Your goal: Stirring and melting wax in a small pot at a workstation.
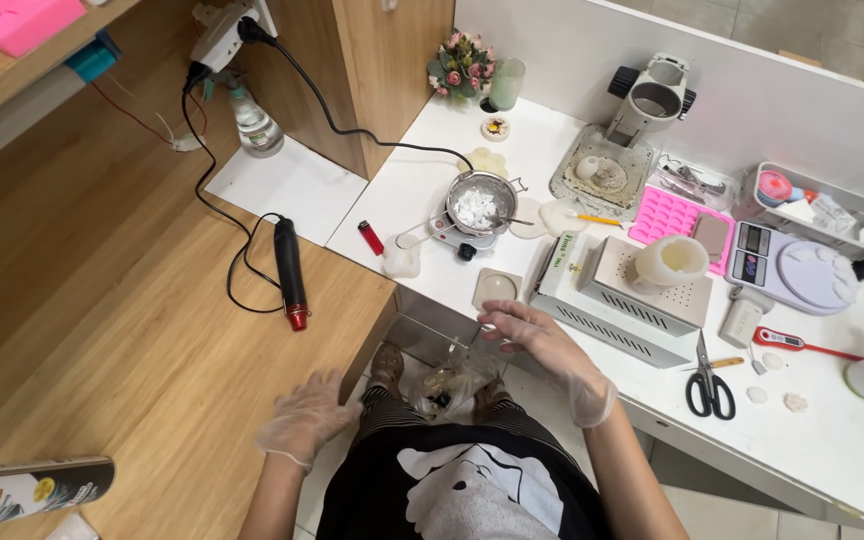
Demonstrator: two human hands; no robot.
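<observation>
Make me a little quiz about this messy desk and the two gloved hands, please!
1. True or false: the right hand is holding the scissors.
2. Which thing lies on the wooden counter? A) the kitchen scale B) the black heat tool with a red tip C) the pink mould
3. What small red thing lies on the white table left of the metal pot?

Key:
1. False. The right hand is empty, at the table edge; the scissors lie apart from it.
2. B.
3. A lighter. The left hand hovers empty, too.
</observation>
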